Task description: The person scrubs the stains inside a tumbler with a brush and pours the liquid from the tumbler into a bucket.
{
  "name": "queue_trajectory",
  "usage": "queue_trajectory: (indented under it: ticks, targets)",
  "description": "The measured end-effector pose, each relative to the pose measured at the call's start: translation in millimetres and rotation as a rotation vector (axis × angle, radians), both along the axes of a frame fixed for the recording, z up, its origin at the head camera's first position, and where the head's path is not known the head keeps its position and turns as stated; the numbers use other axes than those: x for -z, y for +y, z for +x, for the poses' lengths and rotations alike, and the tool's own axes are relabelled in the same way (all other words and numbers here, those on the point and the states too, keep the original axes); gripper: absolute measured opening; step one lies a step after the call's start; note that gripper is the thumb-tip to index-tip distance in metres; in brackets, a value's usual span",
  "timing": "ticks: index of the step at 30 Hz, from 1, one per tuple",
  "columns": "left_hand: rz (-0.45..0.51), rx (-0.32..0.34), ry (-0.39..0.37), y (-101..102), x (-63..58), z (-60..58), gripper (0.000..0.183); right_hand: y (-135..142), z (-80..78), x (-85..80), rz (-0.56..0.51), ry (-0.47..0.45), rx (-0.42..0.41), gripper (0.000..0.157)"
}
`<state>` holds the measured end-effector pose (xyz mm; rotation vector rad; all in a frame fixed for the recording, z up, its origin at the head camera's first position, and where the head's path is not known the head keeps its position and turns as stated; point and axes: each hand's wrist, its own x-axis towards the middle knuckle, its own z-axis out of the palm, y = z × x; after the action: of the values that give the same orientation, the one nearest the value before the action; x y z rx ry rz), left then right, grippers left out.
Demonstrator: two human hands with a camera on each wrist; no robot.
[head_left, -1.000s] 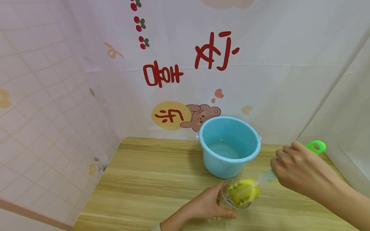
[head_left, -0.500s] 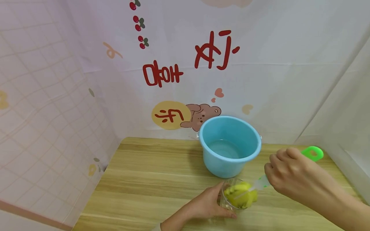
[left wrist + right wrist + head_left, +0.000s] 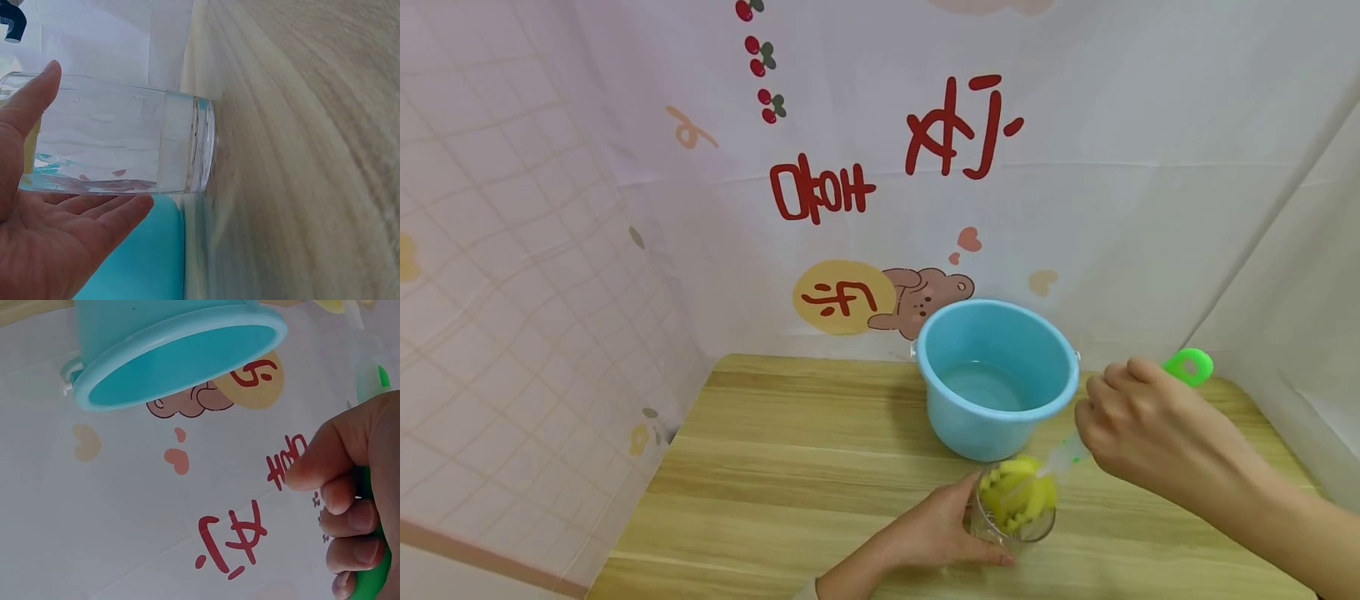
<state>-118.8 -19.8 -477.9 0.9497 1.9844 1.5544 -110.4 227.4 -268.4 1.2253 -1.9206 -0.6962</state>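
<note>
In the head view my left hand (image 3: 932,529) holds a clear glass (image 3: 1036,530) on the table in front of the bucket. The left wrist view shows the glass (image 3: 119,137) with its base on the wood, thumb on one side and fingers on the other. My right hand (image 3: 1150,425) grips a cup brush by its bright green handle (image 3: 1192,367), fingers curled round it. The brush's yellow sponge head (image 3: 1018,492) sits in the mouth of the glass, slightly blurred. Only a yellow strip of it shows past the left thumb in the left wrist view.
A light blue bucket (image 3: 996,433) with a little water at its bottom stands just behind the glass. The wood-grain table (image 3: 790,467) ends at a printed white cloth backdrop (image 3: 1112,233), with cloth along both sides too.
The right hand has shifted left with the brush, and the sponge head has moved left in the mouth of the glass. Left hand and glass stay in place.
</note>
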Motion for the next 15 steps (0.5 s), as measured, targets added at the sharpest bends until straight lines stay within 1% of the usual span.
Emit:
queue_trajectory:
  ticks: [3,7,11,15]
  targets:
    - [0.012,0.012,-0.001,0.1,-0.1,0.0,0.086,3.1,-4.8,1.3,-0.047,-0.031,0.002,0.036]
    - [0.014,0.009,0.002,-0.2,0.3,0.5,0.087,7.9,-8.9,3.5,-0.102,-0.071,-0.001,0.038]
    - [0.002,-0.002,0.008,-0.4,0.7,0.9,0.087,14.6,-10.5,4.5,-0.119,-0.082,0.006,0.038]
    - [-0.019,-0.012,-0.005,-0.7,0.8,1.5,0.088,25.9,-9.8,5.3,-0.113,-0.100,0.022,0.036]
